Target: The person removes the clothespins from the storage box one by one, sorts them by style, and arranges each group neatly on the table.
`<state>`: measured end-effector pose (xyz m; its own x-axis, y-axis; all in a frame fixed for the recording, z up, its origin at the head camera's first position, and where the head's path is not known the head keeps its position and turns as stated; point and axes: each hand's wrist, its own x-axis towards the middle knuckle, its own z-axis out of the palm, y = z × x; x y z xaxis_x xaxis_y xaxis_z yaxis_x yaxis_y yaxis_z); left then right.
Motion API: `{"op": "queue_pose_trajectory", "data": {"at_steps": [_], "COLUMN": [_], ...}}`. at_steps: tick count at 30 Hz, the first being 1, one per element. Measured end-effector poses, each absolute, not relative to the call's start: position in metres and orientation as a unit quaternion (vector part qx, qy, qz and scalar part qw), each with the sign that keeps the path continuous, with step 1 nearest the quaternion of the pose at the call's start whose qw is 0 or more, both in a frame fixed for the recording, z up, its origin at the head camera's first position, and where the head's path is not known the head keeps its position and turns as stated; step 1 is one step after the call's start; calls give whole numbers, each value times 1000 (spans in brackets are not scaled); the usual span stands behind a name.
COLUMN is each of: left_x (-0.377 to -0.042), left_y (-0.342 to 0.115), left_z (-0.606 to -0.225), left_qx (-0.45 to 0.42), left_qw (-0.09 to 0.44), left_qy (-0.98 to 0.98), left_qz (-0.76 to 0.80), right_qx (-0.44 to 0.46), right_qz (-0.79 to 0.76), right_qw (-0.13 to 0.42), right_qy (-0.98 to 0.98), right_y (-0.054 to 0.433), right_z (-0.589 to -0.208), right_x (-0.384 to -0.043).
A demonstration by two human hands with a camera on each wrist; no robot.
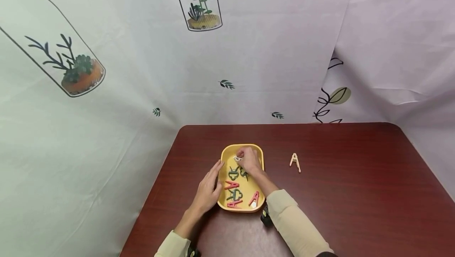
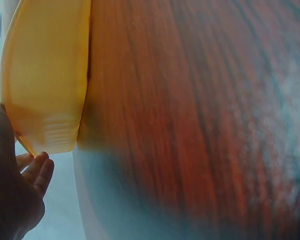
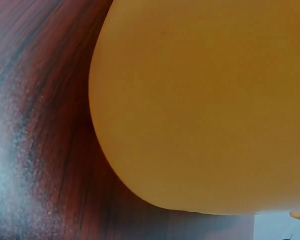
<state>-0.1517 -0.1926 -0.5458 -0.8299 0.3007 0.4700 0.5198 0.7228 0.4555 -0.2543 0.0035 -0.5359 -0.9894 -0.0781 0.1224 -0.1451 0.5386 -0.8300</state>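
Observation:
A yellow tray lies on the table with small clips in it. Inside its far end, my right hand pinches a white clip, partly hidden by the fingers. Along the left rim rests my left hand, fingers extended against the side; the left wrist view shows its fingers by the tray's outer wall. Green clips lie in the middle of the tray, one partly under the right hand. Toward the near end are pink clothespins and another green clip.
A cream clothespin lies on the dark red-brown wooden table, right of the tray. Behind the table hangs a pale cloth printed with plants. The tray's wall fills most of the right wrist view.

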Motion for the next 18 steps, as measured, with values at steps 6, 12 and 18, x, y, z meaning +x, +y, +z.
{"op": "queue_pose_trajectory", "data": {"at_steps": [6,12,18], "left_x": [-152,-152,-152], "left_y": [-193,-193,-193], "left_z": [-546,-546,-545], "left_qx": [-228,-228,-229], "left_qw": [190,185,186], "left_qy": [-911,-911,-911], "left_qz": [-287,-289,-289], "right_qx": [70,80,106], "right_qz": [514,548,562], "right_qw": [35,25,20], "right_qy": [-854,-832,-820], "right_y": [4,5,6], "right_z": [-537,-535,-532], "right_x": [-257,-256,-254]}}
